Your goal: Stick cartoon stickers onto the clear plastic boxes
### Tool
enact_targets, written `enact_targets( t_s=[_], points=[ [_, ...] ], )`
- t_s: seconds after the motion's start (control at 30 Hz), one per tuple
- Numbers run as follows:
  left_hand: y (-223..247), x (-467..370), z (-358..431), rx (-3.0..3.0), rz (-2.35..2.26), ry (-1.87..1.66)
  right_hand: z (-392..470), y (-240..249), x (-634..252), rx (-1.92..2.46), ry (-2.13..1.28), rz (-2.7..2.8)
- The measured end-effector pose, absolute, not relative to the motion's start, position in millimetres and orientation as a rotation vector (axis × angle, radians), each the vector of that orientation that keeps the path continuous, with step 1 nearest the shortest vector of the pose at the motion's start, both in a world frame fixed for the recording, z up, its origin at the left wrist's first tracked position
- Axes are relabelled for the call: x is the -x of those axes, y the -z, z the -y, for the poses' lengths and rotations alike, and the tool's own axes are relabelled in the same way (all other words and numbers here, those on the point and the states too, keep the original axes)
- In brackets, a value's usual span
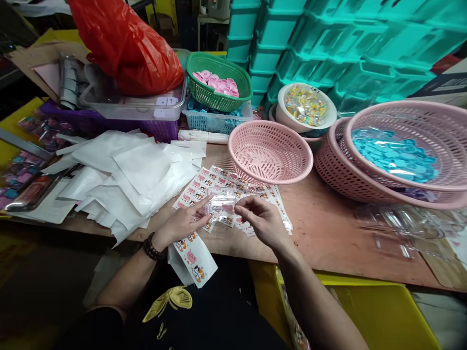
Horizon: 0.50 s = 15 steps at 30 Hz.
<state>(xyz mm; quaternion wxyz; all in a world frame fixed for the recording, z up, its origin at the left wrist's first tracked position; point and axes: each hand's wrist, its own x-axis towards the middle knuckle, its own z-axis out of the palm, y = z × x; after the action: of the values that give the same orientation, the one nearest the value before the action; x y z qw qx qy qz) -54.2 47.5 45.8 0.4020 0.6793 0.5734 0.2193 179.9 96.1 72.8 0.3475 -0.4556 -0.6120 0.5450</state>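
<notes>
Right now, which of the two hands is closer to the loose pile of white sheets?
Left. The left hand is just right of the white sheets; the right hand is farther off, across the clear plastic piece.

Subject's attire: black top (222, 306), dark sleeve (93, 328) ending above the left forearm. Front bears a gold-yellow motif (171, 300), leaf- or wing-like, with rounded lobes and fine ribbed lines; smaller marks (161, 332) of the same colour lie below it. Few tiny pale specks on the fabric, nature unclear. Left wrist: dark bracelet (152, 247) of round beads, apparently more than one row. Both forearms uncovered; left hand (191, 218) and right hand (261, 219) bare, five-fingered, ungloved.
</notes>
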Motion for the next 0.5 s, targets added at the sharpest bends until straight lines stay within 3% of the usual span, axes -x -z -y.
enact_targets(
  t_s=[0.13, 0.5],
  points=[
    [-43.2, 52.7, -46.8, -1.750, -1.460, -0.577, -96.8, -72.9, -173.5, 1.257, -1.652, 1.636],
    [-34.6, 54.9, -48.3, -1.740, -1.406, -0.547, -106.5, -69.2, -159.2, 1.423, -1.401, 1.854]
  ],
)
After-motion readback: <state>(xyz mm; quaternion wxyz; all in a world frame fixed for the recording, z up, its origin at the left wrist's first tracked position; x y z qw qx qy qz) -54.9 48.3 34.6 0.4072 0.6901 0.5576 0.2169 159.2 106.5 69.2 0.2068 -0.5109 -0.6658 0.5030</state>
